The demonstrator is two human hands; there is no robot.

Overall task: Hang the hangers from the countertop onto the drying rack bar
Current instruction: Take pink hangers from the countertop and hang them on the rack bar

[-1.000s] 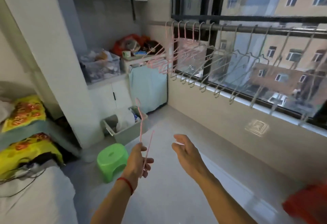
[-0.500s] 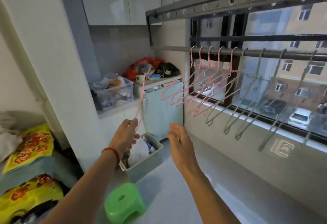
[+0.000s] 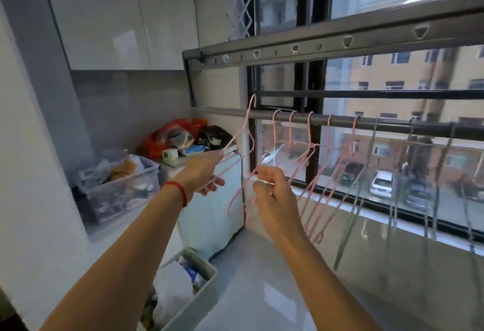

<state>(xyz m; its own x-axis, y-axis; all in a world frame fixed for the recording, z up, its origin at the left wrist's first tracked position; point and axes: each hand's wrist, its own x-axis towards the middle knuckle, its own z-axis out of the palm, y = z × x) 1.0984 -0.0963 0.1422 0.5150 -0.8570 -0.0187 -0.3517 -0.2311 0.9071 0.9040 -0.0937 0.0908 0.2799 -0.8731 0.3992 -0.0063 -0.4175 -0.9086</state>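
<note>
My left hand (image 3: 203, 173) grips a thin pink hanger (image 3: 245, 131) by its shoulder, and its hook rises to just above the left end of the grey drying rack bar (image 3: 392, 124). My right hand (image 3: 272, 194) pinches the lower wire of that pink hanger, or of one beside it; I cannot tell which. Several pink hangers (image 3: 309, 171) hang from the bar right of my hands. Further right along the bar hang several grey hangers (image 3: 366, 194).
A perforated upper rack rail (image 3: 327, 44) runs above the bar. The grey countertop (image 3: 262, 286) lies below my arms. A bin of items (image 3: 193, 294) sits at its left edge. A clear storage box (image 3: 117, 184) and bags (image 3: 172, 137) fill the back shelf.
Both hands have risen toward the bar. The pink hanger went up with my left hand, its hook now at bar height, and my right hand closed on a pink wire.
</note>
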